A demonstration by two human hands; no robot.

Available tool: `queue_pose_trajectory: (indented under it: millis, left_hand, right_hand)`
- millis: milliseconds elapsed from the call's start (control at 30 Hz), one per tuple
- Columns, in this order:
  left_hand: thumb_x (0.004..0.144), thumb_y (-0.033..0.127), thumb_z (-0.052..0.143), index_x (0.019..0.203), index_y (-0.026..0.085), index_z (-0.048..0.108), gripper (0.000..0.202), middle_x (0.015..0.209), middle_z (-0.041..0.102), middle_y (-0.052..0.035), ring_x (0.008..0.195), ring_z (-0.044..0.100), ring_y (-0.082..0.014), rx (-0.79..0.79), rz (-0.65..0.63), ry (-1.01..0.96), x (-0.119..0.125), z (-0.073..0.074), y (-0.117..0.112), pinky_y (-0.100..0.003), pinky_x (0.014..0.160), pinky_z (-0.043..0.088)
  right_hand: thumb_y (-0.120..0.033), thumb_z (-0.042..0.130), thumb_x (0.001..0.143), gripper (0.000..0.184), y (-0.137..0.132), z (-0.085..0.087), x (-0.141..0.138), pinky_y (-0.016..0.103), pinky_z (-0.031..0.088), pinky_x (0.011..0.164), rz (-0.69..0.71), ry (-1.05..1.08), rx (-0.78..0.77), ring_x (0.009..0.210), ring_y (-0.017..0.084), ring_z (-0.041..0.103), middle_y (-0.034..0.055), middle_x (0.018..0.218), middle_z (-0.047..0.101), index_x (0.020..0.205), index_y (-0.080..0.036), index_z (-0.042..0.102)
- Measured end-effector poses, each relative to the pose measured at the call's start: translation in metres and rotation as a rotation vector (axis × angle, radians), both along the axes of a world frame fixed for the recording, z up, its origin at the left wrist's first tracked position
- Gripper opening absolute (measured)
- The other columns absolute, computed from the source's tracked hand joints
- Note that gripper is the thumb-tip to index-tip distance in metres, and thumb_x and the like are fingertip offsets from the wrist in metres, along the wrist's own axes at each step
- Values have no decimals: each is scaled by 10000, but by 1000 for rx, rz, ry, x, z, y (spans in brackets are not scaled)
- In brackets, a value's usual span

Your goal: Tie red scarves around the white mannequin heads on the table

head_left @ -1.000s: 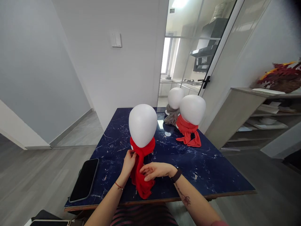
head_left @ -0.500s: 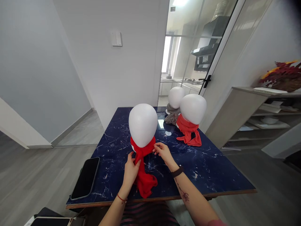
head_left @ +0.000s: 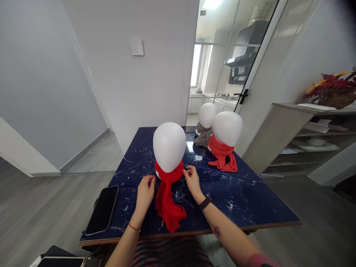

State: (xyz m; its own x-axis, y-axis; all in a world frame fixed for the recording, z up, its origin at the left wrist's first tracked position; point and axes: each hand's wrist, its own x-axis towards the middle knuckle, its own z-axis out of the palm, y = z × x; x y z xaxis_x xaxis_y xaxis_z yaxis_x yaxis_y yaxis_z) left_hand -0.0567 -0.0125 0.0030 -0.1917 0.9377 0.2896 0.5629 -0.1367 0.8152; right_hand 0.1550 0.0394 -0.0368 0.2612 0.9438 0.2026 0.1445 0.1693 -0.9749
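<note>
A white faceless mannequin head (head_left: 169, 147) stands on the dark blue marble table (head_left: 250, 200), with a red scarf (head_left: 167, 200) knotted round its neck and hanging toward me. My left hand (head_left: 144, 194) hovers just left of the scarf, fingers loosely curled, holding nothing. My right hand (head_left: 191, 179) is just right of the scarf's neck wrap, fingertips pinched close together, holding nothing that I can see.
A black phone (head_left: 102, 210) lies at the table's left front. At the back stand a second white head with a red scarf (head_left: 223, 157) and a third with a grey scarf (head_left: 203, 138). Open shelves (head_left: 311, 144) are on the right.
My left hand let go of the scarf and moved left. My right hand went from the hanging end up to the neck wrap, then drew slightly away.
</note>
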Motion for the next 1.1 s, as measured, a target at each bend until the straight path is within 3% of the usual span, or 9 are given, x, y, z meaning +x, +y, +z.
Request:
queue_pose_trajectory:
  millis: [133, 233, 367, 500, 667, 833, 967, 1100]
  left_hand:
    - [651, 246, 606, 687, 175, 669, 101, 740, 675, -72, 727, 615, -214, -198, 39, -183, -12, 3, 43, -319, 697, 469]
    - [607, 261, 611, 669, 158, 659, 130, 635, 650, -51, 559, 563, -162, -241, 11, -270, -8, -5, 58, -267, 546, 422]
    - [607, 339, 554, 679, 150, 619, 212, 598, 612, -20, 463, 478, -105, -249, -30, -406, 1, -18, 60, -232, 467, 357]
    - [595, 395, 561, 664, 149, 602, 259, 599, 611, -19, 478, 485, -101, -241, -35, -466, 6, -23, 59, -225, 474, 353]
    - [599, 349, 571, 611, 144, 605, 209, 551, 598, -18, 486, 488, -119, -238, 9, -410, 11, -26, 61, -235, 483, 338]
    - [624, 290, 569, 563, 176, 547, 131, 520, 537, 21, 506, 472, -123, -184, 118, -280, 4, -32, 63, -229, 490, 317]
    - [647, 205, 569, 737, 173, 585, 96, 640, 584, 3, 580, 533, -148, -128, 165, -211, -3, -34, 62, -252, 554, 403]
    - [676, 70, 457, 1082, 193, 585, 443, 996, 633, -60, 881, 610, -181, -6, 93, -143, 1, -27, 59, -312, 787, 485]
  right_hand:
    - [-375, 534, 801, 197, -2, 2, -1, 272, 454, 640, 45, -3, 93, 676, 149, 532, 11, 776, 559, 878, -195, 549]
    - [-338, 511, 820, 193, -5, 0, -5, 295, 480, 691, 74, -47, 124, 777, 172, 558, 58, 931, 584, 933, -192, 568]
    - [-314, 489, 834, 299, -2, -7, -8, 351, 486, 804, 53, -76, 118, 886, 194, 575, 105, 1136, 560, 1098, -188, 553]
    - [-324, 480, 846, 327, 1, -10, -12, 382, 455, 885, 55, -149, 132, 900, 195, 568, 102, 1134, 561, 1132, -186, 557]
    - [-410, 470, 853, 323, 0, -4, -17, 368, 459, 858, 10, -198, 95, 852, 190, 567, 92, 1056, 557, 1064, -188, 573]
    - [-396, 569, 751, 312, 10, 2, -16, 352, 472, 768, -17, -286, -45, 767, 189, 551, 72, 999, 534, 985, -192, 549]
    - [-343, 564, 718, 248, 16, 4, -15, 346, 463, 778, -37, -339, -78, 833, 211, 560, 60, 950, 540, 923, -205, 544]
    - [-356, 534, 739, 233, 13, 4, -17, 344, 464, 751, -71, -365, -73, 818, 214, 566, 60, 960, 536, 926, -218, 540]
